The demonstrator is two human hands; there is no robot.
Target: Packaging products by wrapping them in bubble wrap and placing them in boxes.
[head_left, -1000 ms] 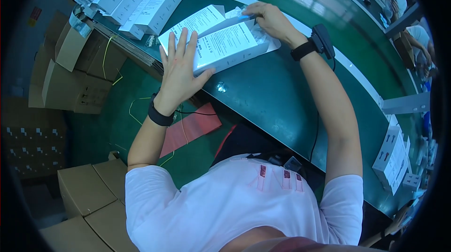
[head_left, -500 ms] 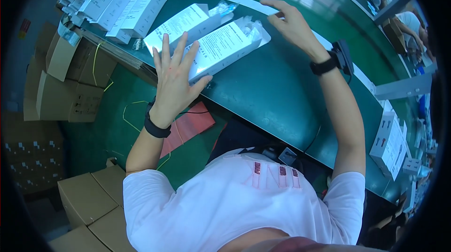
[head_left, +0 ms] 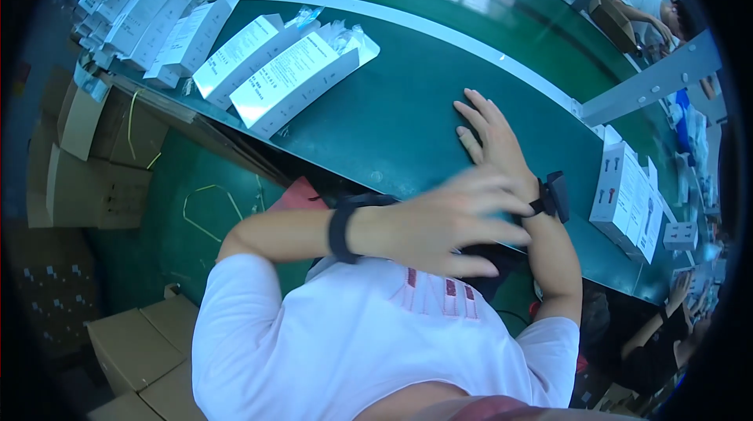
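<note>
My left hand (head_left: 443, 221) is crossed in front of my body, empty, with its fingers spread and somewhat blurred. Just beyond it, my right hand (head_left: 494, 139) is above the green worktable (head_left: 400, 131), fingers stretched out and holding nothing. The left fingers partly overlap the right wrist in the picture; whether they touch I cannot tell. Left of both hands, a white printed carton (head_left: 294, 80) lies slanted on the table, clear plastic bagging (head_left: 341, 35) sticking out of its open far end. A second white carton (head_left: 239, 56) rests alongside it, also with plastic at its end.
Many white cartons (head_left: 145, 17) are piled at the table's far left. Another white carton group (head_left: 623, 197) stands at the right, by a grey metal post (head_left: 659, 80). Brown cardboard boxes (head_left: 145, 346) sit on the floor at left. Co-workers (head_left: 647, 13) are at the right.
My left hand has left the two cartons and swung right across my body. My right hand has come down nearer to me. The view has turned to the right; the cartons appear further left.
</note>
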